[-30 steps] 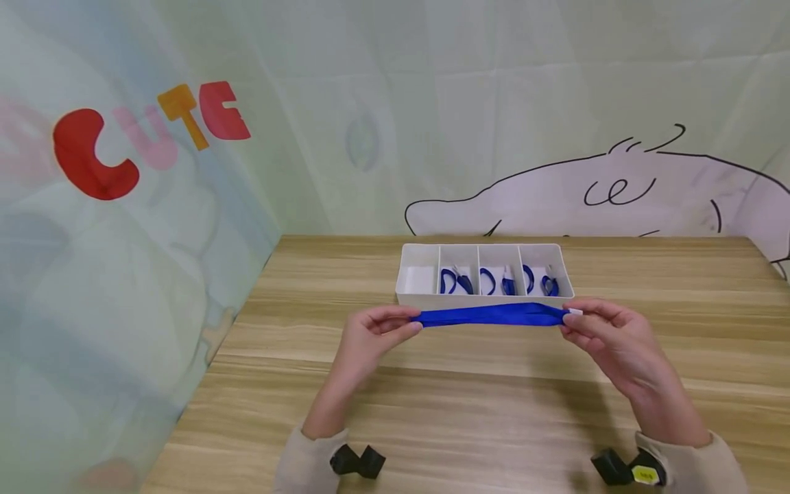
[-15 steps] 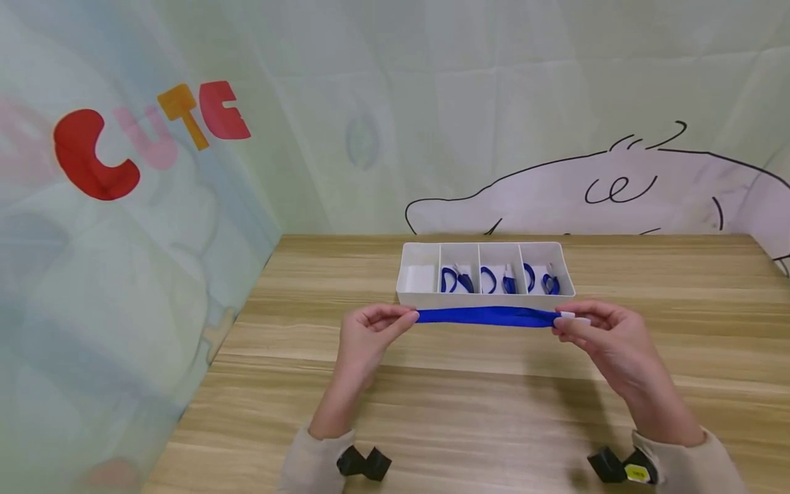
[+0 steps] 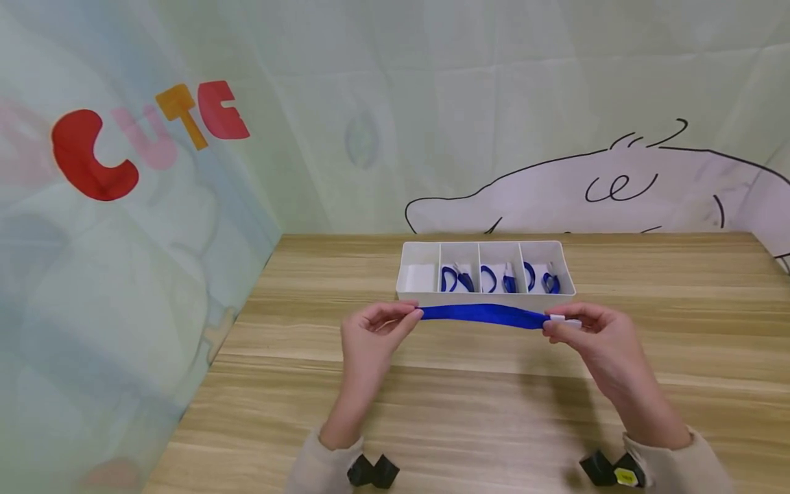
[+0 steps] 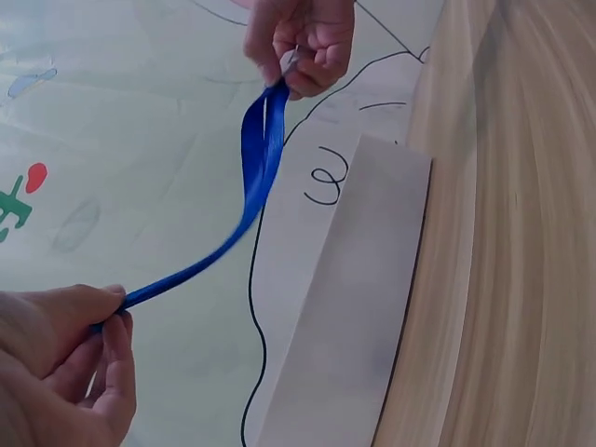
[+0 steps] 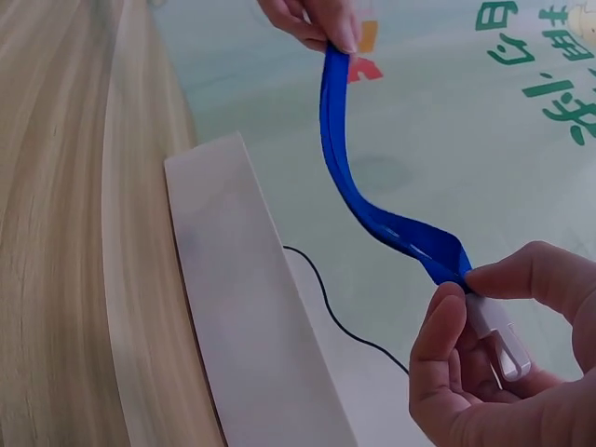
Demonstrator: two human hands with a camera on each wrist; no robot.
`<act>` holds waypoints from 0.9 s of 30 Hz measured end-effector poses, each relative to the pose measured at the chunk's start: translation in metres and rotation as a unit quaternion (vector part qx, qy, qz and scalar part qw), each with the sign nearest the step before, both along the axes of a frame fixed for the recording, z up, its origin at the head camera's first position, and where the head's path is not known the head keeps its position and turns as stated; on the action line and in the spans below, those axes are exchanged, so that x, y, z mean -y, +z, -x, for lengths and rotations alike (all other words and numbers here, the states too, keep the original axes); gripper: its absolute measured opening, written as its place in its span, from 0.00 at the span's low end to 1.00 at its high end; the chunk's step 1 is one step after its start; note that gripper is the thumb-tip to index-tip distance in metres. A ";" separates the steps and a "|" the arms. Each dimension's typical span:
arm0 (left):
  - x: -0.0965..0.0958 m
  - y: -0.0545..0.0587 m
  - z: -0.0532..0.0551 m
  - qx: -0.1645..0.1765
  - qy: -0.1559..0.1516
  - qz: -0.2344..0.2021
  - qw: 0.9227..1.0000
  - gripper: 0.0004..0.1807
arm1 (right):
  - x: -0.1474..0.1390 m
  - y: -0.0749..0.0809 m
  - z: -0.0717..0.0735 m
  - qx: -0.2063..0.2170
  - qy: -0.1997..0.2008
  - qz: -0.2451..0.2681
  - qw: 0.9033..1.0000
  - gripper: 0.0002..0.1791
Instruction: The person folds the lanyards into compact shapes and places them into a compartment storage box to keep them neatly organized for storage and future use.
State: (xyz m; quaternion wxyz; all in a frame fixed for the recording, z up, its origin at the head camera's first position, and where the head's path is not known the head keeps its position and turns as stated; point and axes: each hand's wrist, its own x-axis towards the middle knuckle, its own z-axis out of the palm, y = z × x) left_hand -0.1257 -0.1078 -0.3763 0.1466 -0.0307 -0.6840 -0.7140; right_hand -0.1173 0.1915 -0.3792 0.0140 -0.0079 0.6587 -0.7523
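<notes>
A blue lanyard stretches in the air between both hands, its strap doubled into two layers. My left hand pinches one end between thumb and fingers. At the other end, my right hand pinches the strap just beside a white plastic clip, which shows under the fingers in the right wrist view. In both wrist views the strap bends in a curve, and its layers part near the clip end. Just behind the lanyard stands a white divided box.
Blue lanyards with light-coloured ends lie coiled in the box's three right compartments; its leftmost compartment holds nothing. The box stands near the back of a wood-grain table. Printed cloth hangs behind and to the left.
My right hand has moved a little to the left, bringing the hands closer together. The strap bows more now, and more of the white clip shows. The box has stayed put.
</notes>
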 end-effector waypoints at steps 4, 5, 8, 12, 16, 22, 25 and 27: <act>-0.007 0.001 -0.005 -0.022 -0.006 -0.002 1.000 0.05 | 0.005 0.001 -0.001 0.002 -0.009 -0.040 0.999 0.05; -0.008 0.001 -0.005 -0.025 -0.005 0.001 1.000 0.05 | 0.006 0.001 -0.001 0.002 -0.011 -0.047 0.999 0.05; -0.011 0.002 -0.008 -0.038 -0.002 0.006 0.999 0.06 | 0.006 0.002 -0.002 0.003 -0.013 -0.058 0.998 0.06; -0.013 0.002 -0.010 -0.057 -0.004 0.005 0.998 0.08 | 0.007 0.003 -0.003 0.002 -0.011 -0.050 0.999 0.06; -0.016 -0.001 -0.011 -0.081 -0.008 0.006 0.997 0.08 | 0.009 0.005 -0.003 -0.004 -0.004 -0.036 0.999 0.06; -0.021 -0.005 -0.013 -0.130 -0.019 0.025 0.991 0.07 | 0.014 0.006 -0.006 -0.024 0.014 -0.017 0.999 0.09; -0.025 -0.006 -0.015 -0.146 -0.028 0.035 0.988 0.07 | 0.017 0.005 -0.007 -0.032 0.024 -0.003 0.999 0.10; -0.028 -0.007 -0.016 -0.155 -0.035 0.038 0.987 0.06 | 0.019 0.005 -0.008 -0.035 0.028 -0.003 0.999 0.10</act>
